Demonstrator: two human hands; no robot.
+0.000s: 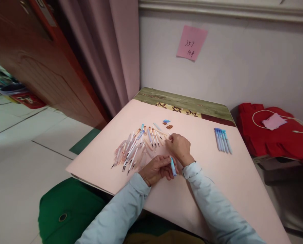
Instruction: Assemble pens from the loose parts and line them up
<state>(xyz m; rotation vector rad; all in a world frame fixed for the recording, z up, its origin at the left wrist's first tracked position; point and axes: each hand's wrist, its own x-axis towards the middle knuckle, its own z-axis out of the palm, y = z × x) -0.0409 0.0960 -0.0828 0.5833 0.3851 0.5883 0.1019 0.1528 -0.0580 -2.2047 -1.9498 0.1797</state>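
My left hand [156, 169] is closed around a short blue pen barrel [173, 166], which points toward me at a slant. Just above and right of it, my right hand [179, 147] has its fingers pinched together at the pile's right edge; what they grip, if anything, is too small to make out. Left of both hands lies a loose heap of pen parts: clear barrels [120, 149], white refills with dark tips [132, 159], and blue and brown upper barrels [145, 130]. Small blue clips [166, 121] and brown clips [168, 126] sit beyond the heap.
Several blue pens [222, 140] lie in a row on the right of the pale-covered table [217, 189]. A red cloth [276, 142] with a white cable is beyond the right edge. A green stool cover [67, 210] stands at lower left, and a pink note [192, 42] hangs on the wall.
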